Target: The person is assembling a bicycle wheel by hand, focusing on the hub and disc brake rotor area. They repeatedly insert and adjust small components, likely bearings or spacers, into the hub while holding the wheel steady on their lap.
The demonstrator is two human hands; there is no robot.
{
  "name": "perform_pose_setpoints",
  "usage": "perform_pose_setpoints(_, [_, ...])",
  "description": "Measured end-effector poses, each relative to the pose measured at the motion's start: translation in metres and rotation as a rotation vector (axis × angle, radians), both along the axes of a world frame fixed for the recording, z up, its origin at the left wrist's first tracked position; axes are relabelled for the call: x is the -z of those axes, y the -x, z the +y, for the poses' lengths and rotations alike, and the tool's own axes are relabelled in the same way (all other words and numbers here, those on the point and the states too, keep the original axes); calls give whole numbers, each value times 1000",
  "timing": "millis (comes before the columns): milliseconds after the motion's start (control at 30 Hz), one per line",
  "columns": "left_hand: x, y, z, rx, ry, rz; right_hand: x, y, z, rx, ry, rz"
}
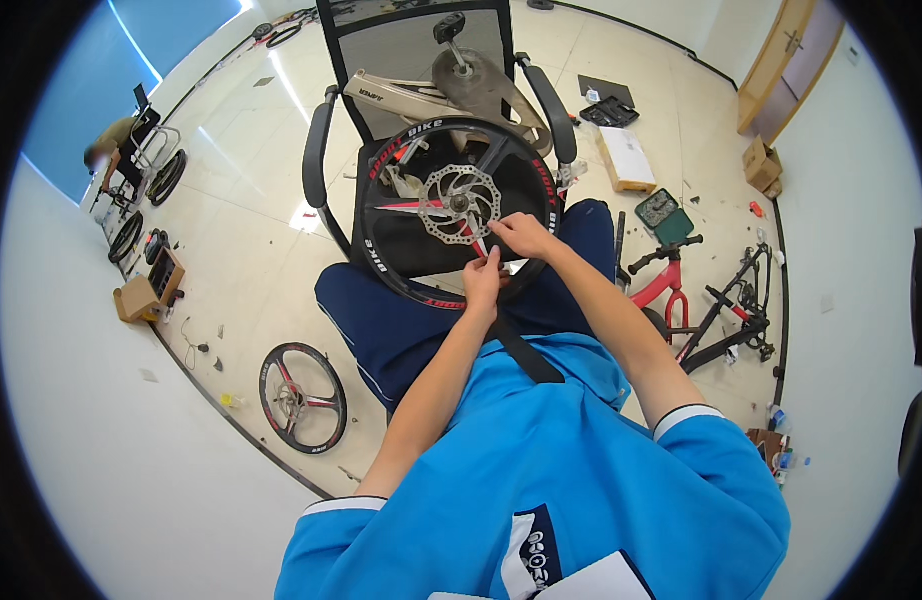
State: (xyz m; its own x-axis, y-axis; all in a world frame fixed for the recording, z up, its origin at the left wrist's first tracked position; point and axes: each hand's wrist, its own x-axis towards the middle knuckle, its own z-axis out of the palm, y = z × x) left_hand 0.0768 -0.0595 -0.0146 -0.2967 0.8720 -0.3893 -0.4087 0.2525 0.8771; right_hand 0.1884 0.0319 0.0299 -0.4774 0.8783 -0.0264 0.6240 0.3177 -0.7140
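A black bicycle wheel (397, 276) with red and white spokes lies tilted across my lap and the front of a black office chair. A silver, perforated brake disc (460, 180) sits at its hub, facing up. My right hand (523, 236) reaches the disc's lower right edge, fingertips pinched together; anything between them is too small to make out. Just below, my left hand (484, 280) is closed around the lower spoke (478, 246), thumb on top. Its other fingers are partly hidden under the wheel.
Behind the wheel, a pale bicycle frame (401, 93) with a crank rests on the chair (318, 150). Another wheel (303, 398) lies on the floor at left. Right of me are a red bicycle frame (671, 284), a black frame (726, 310) and a green case (671, 226). Someone bends over (111, 140) at far left.
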Motion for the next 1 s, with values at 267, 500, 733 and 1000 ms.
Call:
perform_pose_setpoints(267, [15, -4, 54, -242, -101, -545, 15, 6, 1, 4, 121, 140])
perform_pose_setpoints(500, [22, -7, 55, -262, -177, -549, 3, -9, 17, -31, 366, 181])
perform_pose_setpoints(733, [21, -7, 53, -268, -201, -465, -6, -7, 34, -22, 665, 239])
perform_pose_setpoints(1000, [32, -11, 44, -253, -216, -435, -73, -87, 102, 361, 145, -58])
